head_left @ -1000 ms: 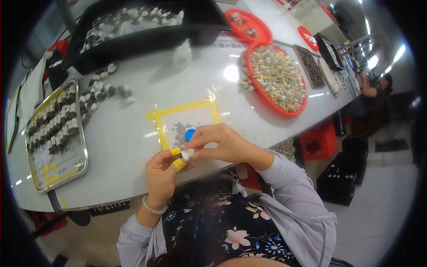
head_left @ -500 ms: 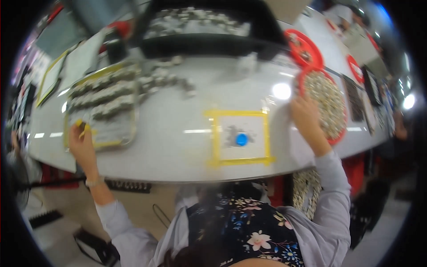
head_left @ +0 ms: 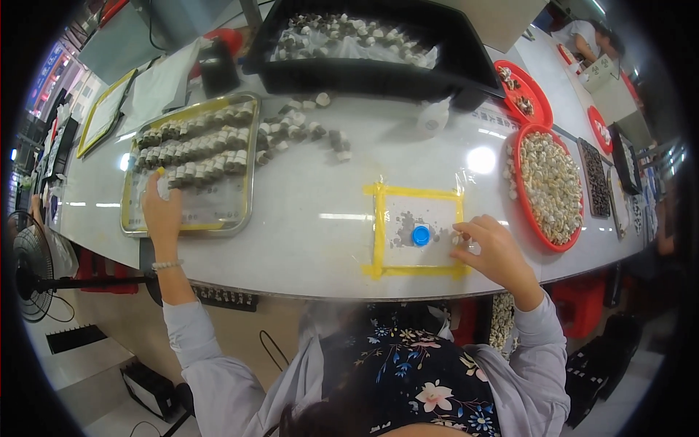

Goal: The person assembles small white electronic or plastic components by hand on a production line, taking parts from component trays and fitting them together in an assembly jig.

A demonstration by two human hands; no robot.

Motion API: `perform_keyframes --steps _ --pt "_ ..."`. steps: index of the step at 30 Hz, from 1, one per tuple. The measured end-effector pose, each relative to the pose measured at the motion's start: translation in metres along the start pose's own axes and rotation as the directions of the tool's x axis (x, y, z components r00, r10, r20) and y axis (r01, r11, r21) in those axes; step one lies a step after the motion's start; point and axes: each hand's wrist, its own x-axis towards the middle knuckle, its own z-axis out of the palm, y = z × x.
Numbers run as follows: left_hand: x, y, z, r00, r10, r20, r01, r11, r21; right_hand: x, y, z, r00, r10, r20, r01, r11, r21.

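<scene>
My left hand (head_left: 162, 211) reaches over a metal tray (head_left: 251, 171) with a yellow inner border. Its fingers are drawn together at the near end of rows of small grey-and-white cylinders (head_left: 196, 149); a yellow cover shows on one fingertip. What lies between those fingers is hidden. At the right edge of a yellow-taped white square (head_left: 419, 271), my right hand (head_left: 495, 251) pinches a small whitish piece (head_left: 457, 237). Left of that hand, a round blue cap-like thing (head_left: 420, 235) rests on the square among grey smudges.
Loose cylinders (head_left: 291, 127) lie right of the tray. A black bin (head_left: 378, 76) at the back holds many more. A white squeeze bottle (head_left: 433, 116) stands before it. On the right are a red oval tray (head_left: 518, 182) of pale pieces and another red tray (head_left: 542, 102).
My right hand has come left and nearer, from the red oval tray to the taped square, bringing a small piece. My left hand has moved up against the cylinder rows. The view has shifted.
</scene>
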Motion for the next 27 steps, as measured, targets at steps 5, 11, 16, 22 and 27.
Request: perform_keyframes --steps 5,11,16,22,27 --pt "-0.016 0.124 -0.010 0.920 0.312 0.236 -0.159 0.849 -0.504 -0.010 0.016 0.005 0.998 0.058 0.028 -0.060 0.996 0.073" --pt "-0.024 0.206 0.051 0.600 0.791 0.120 -0.599 0.544 -0.587 -0.002 0.011 0.010 0.999 -0.049 -0.011 0.049 0.999 0.015" --pt "-0.022 0.218 0.067 0.486 0.855 0.184 -0.737 0.513 -0.439 -0.003 0.018 0.018 0.963 -0.234 -0.134 0.252 0.959 0.131" --pt "-0.039 0.218 0.040 0.502 0.854 0.140 -0.742 0.508 -0.437 -0.005 0.013 0.025 0.976 -0.210 -0.051 0.214 0.972 0.093" --pt "-0.058 0.212 0.017 0.520 0.837 0.171 -0.660 0.521 -0.542 -0.006 0.011 0.026 0.975 -0.200 -0.096 0.201 0.980 0.005"
